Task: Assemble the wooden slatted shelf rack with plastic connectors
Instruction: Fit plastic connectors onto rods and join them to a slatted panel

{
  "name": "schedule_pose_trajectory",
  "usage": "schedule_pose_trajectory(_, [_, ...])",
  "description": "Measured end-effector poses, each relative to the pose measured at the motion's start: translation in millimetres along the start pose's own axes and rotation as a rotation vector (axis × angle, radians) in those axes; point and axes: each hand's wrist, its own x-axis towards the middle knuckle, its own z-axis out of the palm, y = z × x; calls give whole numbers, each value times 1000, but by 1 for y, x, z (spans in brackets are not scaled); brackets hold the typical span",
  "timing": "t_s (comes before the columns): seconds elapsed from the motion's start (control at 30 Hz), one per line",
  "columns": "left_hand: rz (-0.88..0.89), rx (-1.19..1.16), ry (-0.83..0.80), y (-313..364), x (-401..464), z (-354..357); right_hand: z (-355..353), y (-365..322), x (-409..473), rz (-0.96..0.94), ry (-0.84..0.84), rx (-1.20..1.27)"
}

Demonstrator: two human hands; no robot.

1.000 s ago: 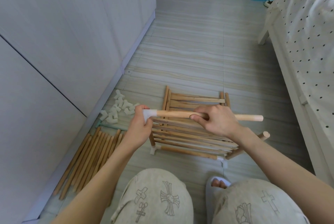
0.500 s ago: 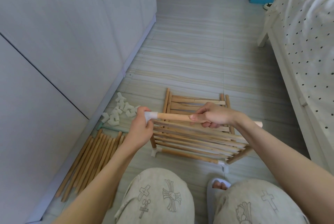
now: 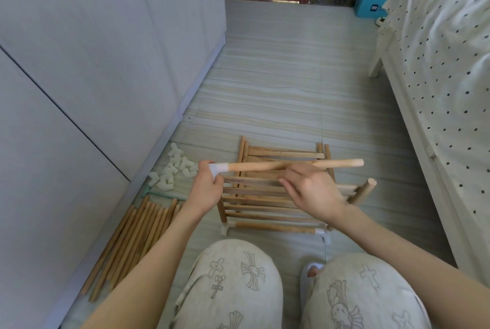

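Dowels, spare, lie bundled along the wall beside loose connectors. Left hand pinches the white connector capping a light, stiff rod, held level above the half-built rack. Right hand rests loose-fingered beneath mid-rod, apparently gripping nothing; best grasped there.
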Motion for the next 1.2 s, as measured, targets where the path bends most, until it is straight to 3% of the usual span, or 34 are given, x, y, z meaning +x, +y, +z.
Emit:
schedule_pose_trajectory(0.07, [-1, -14, 16, -1, -1, 1, 12, -1, -10, 1, -78, -74])
schedule_pose_trajectory(0.2, [12, -18, -40, -4, -2, -3, 45, 9, -13, 260, -399, -71])
schedule_pose_trajectory(0.27, [20, -5, -86, -9, -2, -7, 58, 15, -14, 265, -440, -140])
schedule_pose_trajectory(0.37, [51, 15, -129, -14, 0, -11, 67, 19, -15, 242, -346, -142])
schedule_pose_trajectory(0.5, [97, 37, -168, -19, 6, -15, 70, 22, -15, 293, -341, -118])
schedule_pose_trajectory(0.73, [73, -34, -57, -18, 7, -5, 67, 20, -8, 259, -346, -209])
schedule_pose_trajectory(1.0, [29, -36, -11, -14, 4, 1, 61, 11, -6, 205, -138, -239])
schedule_pose_trajectory(1.2, [44, -87, -41, -16, 1, -3, 57, 12, -6, 191, -204, -223])
